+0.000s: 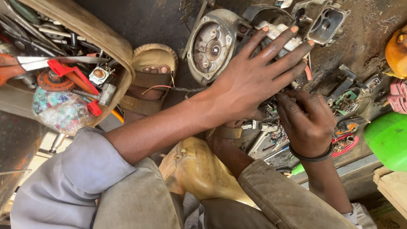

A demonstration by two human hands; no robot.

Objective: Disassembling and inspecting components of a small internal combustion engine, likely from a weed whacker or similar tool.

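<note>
Knees (178, 199) low, left hand (254, 76) lies spread on engine (212, 46); right hand (307, 123), grip hidden, should pick slowly.

Two hands are showing: the left hand (258, 72) is spreading over one grey engine casing (212, 44), and the right hand (303, 123) is curling just below it, wearing one black wristband (316, 157). One sandalled foot (150, 78) is resting at upper centre. One tool bag (104, 40) is sitting at upper left. One yellowish fuel tank (199, 169) is lying at lower centre, and one green container (388, 138) is sitting at the right edge.
</note>
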